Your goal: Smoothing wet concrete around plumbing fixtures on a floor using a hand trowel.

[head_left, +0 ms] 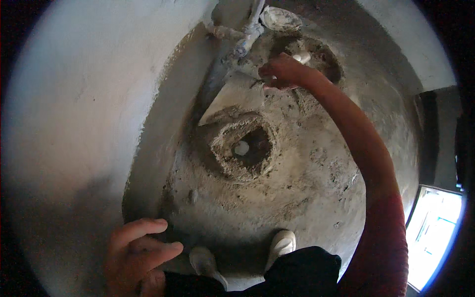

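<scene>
My right hand point(283, 73) reaches forward over the rough floor, its fingers closed round what looks like the handle of a trowel. The flat grey trowel blade point(237, 96) extends left from that hand, its wide edge at the far rim of a raised ring of wet mortar point(222, 161). Inside the ring is a dark hole with a pale round spot point(241, 148). My left hand point(141, 255) hangs at the lower left, fingers bent and apart, holding nothing.
Beyond my right hand lies a second hollow point(332, 62) with a short white cylinder point(302, 57) in it. Pale pipes point(250, 34) stand by the left wall point(84, 99), beside a crumpled pale bag point(281, 20). My shoes point(283, 242) are close below; a bright opening point(435, 232) is at right.
</scene>
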{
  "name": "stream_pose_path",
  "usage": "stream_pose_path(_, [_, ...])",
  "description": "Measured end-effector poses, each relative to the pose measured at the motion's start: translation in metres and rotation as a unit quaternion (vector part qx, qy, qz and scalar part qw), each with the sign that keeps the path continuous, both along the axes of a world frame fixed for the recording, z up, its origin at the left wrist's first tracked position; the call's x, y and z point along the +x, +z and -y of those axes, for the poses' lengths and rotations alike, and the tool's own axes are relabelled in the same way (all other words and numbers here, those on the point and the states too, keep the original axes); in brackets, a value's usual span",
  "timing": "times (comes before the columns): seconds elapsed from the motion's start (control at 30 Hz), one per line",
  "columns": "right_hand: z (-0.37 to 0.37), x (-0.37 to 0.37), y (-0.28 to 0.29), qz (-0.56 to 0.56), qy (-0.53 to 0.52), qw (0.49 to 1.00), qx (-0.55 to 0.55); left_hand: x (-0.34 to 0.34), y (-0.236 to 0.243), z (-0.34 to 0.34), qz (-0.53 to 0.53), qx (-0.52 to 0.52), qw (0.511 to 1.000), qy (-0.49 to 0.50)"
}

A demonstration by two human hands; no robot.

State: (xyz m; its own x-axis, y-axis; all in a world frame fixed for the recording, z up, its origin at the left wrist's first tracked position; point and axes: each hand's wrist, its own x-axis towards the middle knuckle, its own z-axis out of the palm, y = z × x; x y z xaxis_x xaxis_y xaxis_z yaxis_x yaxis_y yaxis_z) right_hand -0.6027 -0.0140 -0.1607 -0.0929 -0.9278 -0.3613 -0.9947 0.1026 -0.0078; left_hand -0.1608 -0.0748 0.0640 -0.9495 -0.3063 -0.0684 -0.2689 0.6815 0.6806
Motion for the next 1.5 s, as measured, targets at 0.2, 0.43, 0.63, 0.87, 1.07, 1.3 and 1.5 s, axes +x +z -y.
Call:
stream_pose_path(0.2, [-0.047, -0.008, 0.026, 0.087, -0.071, 0.992, -0.055, 0.004, -0.006, -0.016, -0.036, 0.05, 0.996, 0.067])
stream_pose_path(0.43, [-0.164, -0.005, 0.055, 0.134, -0.161, 0.972, -0.105, 0.022, -0.01, -0.01, -0.07, 0.01, 0.997, 0.025])
stream_pose_path(0.63, [-0.301, 0.034, 0.077, 0.318, -0.351, 0.878, -0.067, 0.019, -0.014, -0.012, -0.056, 0.01, 0.998, 0.0])
stream_pose_path(0.87, [-0.352, 0.123, 0.081, 0.417, -0.645, 0.587, -0.256, 0.004, 0.013, -0.032, -0.016, -0.009, 1.0, 0.004])
stream_pose_path(1.07, [-0.294, 0.083, -0.037, 0.103, -0.668, 0.612, -0.41, -0.001, 0.009, -0.041, -0.046, -0.002, 0.999, 0.003])
stream_pose_path(1.3, [-0.243, 0.112, 0.006, 0.052, -0.631, 0.627, -0.454, 0.019, 0.015, -0.045, -0.061, 0.002, 0.998, 0.012])
stream_pose_path(1.5, [-0.281, 0.127, 0.072, 0.149, -0.523, 0.792, -0.279, 0.02, 0.001, -0.033, -0.075, 0.044, 0.996, 0.023])
